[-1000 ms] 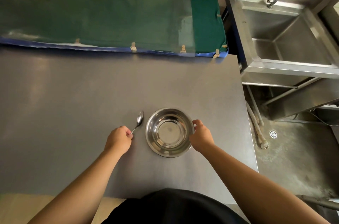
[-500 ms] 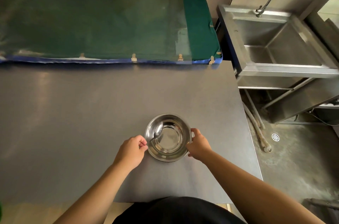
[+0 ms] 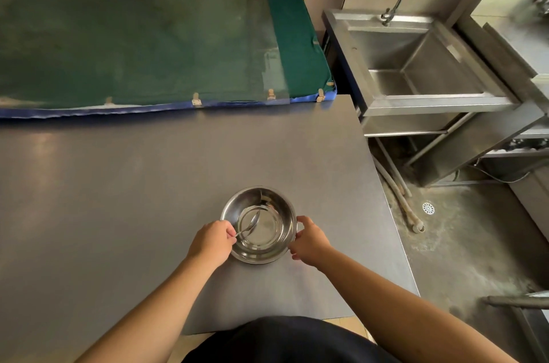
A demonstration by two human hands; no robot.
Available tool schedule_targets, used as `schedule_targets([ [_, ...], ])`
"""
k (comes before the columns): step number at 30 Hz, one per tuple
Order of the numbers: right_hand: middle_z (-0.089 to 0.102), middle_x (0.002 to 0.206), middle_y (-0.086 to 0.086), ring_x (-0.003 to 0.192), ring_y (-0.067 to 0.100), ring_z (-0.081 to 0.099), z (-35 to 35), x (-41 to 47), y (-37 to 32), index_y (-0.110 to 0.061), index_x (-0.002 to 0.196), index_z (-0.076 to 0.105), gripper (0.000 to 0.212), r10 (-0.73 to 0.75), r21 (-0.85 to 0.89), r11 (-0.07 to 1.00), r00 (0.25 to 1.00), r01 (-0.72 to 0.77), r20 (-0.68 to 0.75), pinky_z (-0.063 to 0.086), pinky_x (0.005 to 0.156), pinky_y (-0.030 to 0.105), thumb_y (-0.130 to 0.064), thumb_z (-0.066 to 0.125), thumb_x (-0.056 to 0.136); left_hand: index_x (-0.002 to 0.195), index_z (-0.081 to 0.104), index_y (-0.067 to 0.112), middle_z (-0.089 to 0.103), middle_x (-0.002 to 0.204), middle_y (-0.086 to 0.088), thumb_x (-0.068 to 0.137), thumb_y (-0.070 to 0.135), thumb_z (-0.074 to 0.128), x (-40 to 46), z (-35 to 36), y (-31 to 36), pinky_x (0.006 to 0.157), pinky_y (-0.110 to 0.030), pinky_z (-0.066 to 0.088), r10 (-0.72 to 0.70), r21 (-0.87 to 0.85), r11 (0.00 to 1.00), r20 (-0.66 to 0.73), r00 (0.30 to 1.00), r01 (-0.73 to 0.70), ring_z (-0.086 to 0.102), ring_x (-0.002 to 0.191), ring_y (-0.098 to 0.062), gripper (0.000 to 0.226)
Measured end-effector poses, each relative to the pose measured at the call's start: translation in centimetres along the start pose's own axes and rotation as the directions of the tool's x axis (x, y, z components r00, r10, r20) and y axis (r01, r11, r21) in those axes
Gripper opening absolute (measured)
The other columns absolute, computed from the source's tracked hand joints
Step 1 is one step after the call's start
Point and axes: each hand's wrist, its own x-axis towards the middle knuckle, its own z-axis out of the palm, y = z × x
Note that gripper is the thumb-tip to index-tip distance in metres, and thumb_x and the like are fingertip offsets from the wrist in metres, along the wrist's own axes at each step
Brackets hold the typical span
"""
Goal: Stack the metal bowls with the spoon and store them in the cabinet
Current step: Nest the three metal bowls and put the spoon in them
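Bowl (image 3: 259, 224) sits on the counter (image 3: 124, 184) near its front edge, toward the right edge. My left hand (image 3: 212, 242) pinches the spoon (image 3: 250, 225) handle — spoon tip down inside the bowl. Right hand (image 3: 310, 241) grips the bowl's right rim — fingers curled on it.

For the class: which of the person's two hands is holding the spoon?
The left hand pinches the spoon inside the metal bowl; the right hand only grips the bowl's rim.
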Motion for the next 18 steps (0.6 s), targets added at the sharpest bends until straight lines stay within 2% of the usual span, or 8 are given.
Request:
schedule_targets([
  [4,0.074,0.096,0.012,0.089,0.033,0.075,0.0,-0.4,0.2,-0.019,0.147,0.041,0.069,0.015,0.042,0.999,1.0,-0.015,0.0,0.064,0.078,0.048,-0.004,0.069,0.086,0.083,0.069,0.026,0.07,0.081,0.011,0.085,0.022,0.072,0.4,-0.3,0.1,0.074,-0.029,0.052,0.039,0.02,0.999,-0.036,0.999,-0.039,0.065,0.078,-0.016,0.005],
  [9,0.069,0.094,0.012,0.076,0.025,0.069,0.2,-0.9,0.1,-0.015,0.147,0.041,0.072,0.107,0.229,0.967,0.994,-0.109,0.023,0.064,0.079,0.048,0.004,0.07,0.083,0.082,0.067,0.025,0.068,0.085,0.01,0.084,0.031,0.068,0.9,-0.8,0.0,0.067,-0.029,0.052,0.072,-0.05,0.996,-0.091,0.993,-0.077,0.064,0.074,-0.017,0.007],
  [11,0.07,0.105,0.017,0.087,0.028,0.072,0.4,-1.1,0.0,-0.014,0.147,0.041,0.074,0.151,0.313,0.938,0.988,-0.153,0.029,0.065,0.078,0.047,0.006,0.073,0.083,0.091,0.065,0.025,0.065,0.097,0.005,0.085,0.033,0.067,1.3,-1.0,-0.1,0.073,-0.029,0.05,0.083,-0.072,0.993,-0.126,0.988,-0.093,0.062,0.085,-0.017,0.01],
  [13,0.069,0.113,0.021,0.101,0.032,0.072,0.7,-1.2,0.0,-0.015,0.147,0.042,0.075,0.181,0.367,0.914,0.983,-0.173,0.014,0.065,0.079,0.046,0.006,0.074,0.083,0.107,0.064,0.023,0.06,0.109,0.002,0.085,0.033,0.067,1.7,-1.1,-0.2,0.081,-0.033,0.05,0.087,-0.083,0.992,-0.132,0.987,-0.098,0.06,0.097,-0.02,0.024],
  [18,0.068,0.119,0.015,0.104,0.028,0.069,1.4,-1.6,-0.3,-0.018,0.147,0.043,0.077,0.199,0.416,0.896,0.978,-0.156,-0.061,0.065,0.077,0.038,0.002,0.075,0.081,0.135,0.052,0.019,0.05,0.13,-0.006,0.083,0.039,0.068,3.1,-1.5,0.4,0.091,-0.036,0.048,0.008,-0.162,0.987,-0.028,1.0,-0.013,0.059,0.108,-0.027,0.057],
])
